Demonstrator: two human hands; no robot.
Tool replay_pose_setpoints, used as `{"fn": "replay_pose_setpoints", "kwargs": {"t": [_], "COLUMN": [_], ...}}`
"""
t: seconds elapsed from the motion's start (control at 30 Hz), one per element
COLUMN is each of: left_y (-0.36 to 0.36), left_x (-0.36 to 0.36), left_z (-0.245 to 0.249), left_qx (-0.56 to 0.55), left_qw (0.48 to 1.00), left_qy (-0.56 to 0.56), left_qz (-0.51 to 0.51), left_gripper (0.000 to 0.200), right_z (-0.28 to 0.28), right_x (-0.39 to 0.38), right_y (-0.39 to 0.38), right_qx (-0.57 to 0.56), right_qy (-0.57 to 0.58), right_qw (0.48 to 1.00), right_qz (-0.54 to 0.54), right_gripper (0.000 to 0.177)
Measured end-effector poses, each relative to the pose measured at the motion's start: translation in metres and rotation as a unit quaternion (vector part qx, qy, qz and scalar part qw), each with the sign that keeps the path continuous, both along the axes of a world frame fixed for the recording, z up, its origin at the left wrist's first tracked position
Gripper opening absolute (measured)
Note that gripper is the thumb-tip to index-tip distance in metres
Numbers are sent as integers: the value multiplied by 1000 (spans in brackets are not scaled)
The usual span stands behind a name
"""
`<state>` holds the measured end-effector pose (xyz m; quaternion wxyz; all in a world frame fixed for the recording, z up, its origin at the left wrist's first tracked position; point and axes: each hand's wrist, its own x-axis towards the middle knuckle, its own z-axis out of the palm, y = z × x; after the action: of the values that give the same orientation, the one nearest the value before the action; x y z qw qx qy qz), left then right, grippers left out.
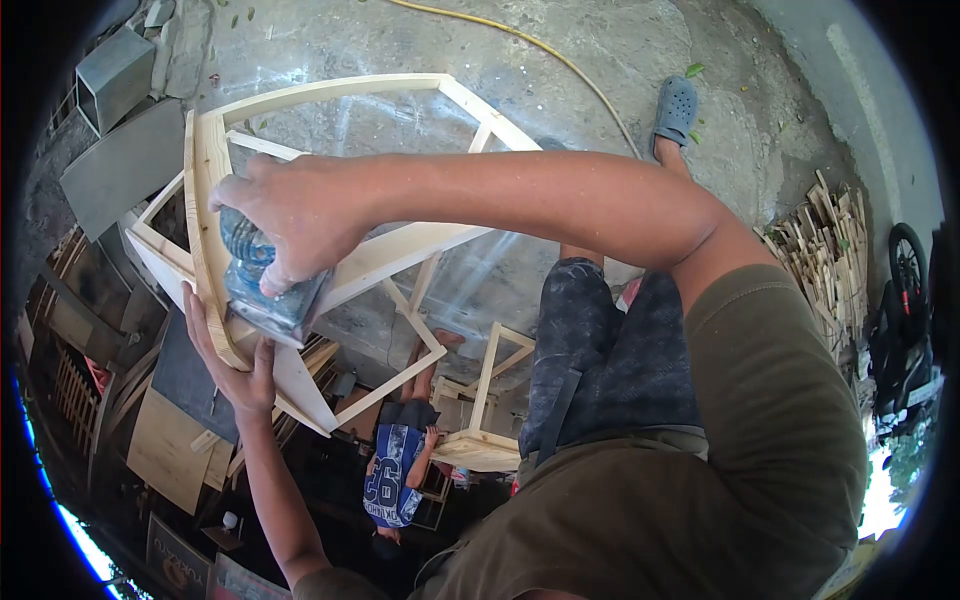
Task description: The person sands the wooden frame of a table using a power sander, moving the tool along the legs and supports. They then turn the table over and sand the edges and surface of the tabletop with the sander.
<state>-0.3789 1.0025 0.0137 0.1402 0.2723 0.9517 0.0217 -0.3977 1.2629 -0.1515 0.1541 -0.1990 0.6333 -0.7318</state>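
My right hand [300, 212] is closed over a worn blue power sander [262, 285], whose flat base rests on a pale wooden rail. My left hand [238, 382] grips the lower end of the curved wooden edge [197, 250] just below the sander, fingers on its outer side and thumb on the inner. Both belong to a light, unpainted wooden frame [345, 88] with a curved top and several crossbars. My right forearm reaches across the frame and hides part of it. The sander's underside is out of sight.
Another person in a blue jersey [392, 478] is near a smaller wooden frame [480, 448]. A yellow hose [520, 35] crosses the concrete floor. Thin wood offcuts [825, 265] are piled at the right, near a motorcycle [905, 330]. Boards [170, 450] and metal ducting [115, 75] stand left.
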Motion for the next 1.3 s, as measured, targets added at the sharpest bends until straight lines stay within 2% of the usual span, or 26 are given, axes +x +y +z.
{"fn": "replay_pose_setpoints", "kwargs": {"t": [0.1, 0.23, 0.33, 0.4, 0.47, 0.53, 0.6, 0.73, 0.83, 0.87, 0.97, 1.0, 1.07, 1.13, 1.2, 1.27, 1.3], "left_y": [-3, 0, 2, 3, 2, -1, -1, 2, -1, -3, -7, -7, 1, 13, 16, 21, 27], "left_x": [4, 7, 8, 9, 13, 13, 10, 8, 6, 6, 10, 15, 27, 36, 51, 71, 84], "left_z": [-2, -3, -2, -4, -5, -7, -5, -5, -6, -4, -5, -6, -2, -1, -2, -7, -5], "left_qx": [-12, -4, -2, 13, 23, 38, 21, -2, 4, -4, -17, -15, -15, -38, -49, -23, -8], "left_qw": [999, 1000, 999, 999, 997, 995, 995, 995, 995, 996, 997, 996, 994, 995, 996, 993, 990], "left_qy": [20, 2, -20, -27, -43, -53, -56, -48, -47, -40, -18, -13, -2, 23, 60, 107, 126], "left_qz": [-25, 5, 33, 43, 55, 74, 81, 83, 90, 77, 75, 89, 108, 84, 51, 50, 59], "left_gripper": [100, 96, 94, 94, 95, 95, 96, 99, 98, 96, 93, 91, 90, 86, 78, 73, 72], "right_z": [16, -16, -77, -117, -170, -245, -291, -385, -428, -435, -455, -453, -439, -401, -368, -347, -344], "right_x": [-11, 8, 53, 93, 141, 197, 235, 278, 279, 277, 264, 257, 251, 237, 227, 210, 195], "right_y": [9, 21, 43, 67, 91, 101, 121, 140, 141, 143, 133, 127, 134, 157, 187, 220, 242], "right_qx": [14, 39, 27, 105, 116, 153, 198, 225, 223, 223, 397, 467, 557, 554, 542, 529, 531], "right_qy": [59, 13, -68, -150, -221, -242, -300, -409, -485, -510, -400, -377, -306, -298, -262, -238, -238], "right_qw": [997, 996, 993, 977, 962, 955, 930, 882, 844, 828, 825, 798, 771, 777, 790, 773, 746], "right_qz": [54, 78, 90, 113, 105, 76, 76, 63, 60, 64, 36, 55, 44, -2, -113, -258, -323], "right_gripper": [94, 87, 80, 79, 81, 85, 87, 90, 94, 96, 98, 98, 94, 91, 88, 85, 88]}}
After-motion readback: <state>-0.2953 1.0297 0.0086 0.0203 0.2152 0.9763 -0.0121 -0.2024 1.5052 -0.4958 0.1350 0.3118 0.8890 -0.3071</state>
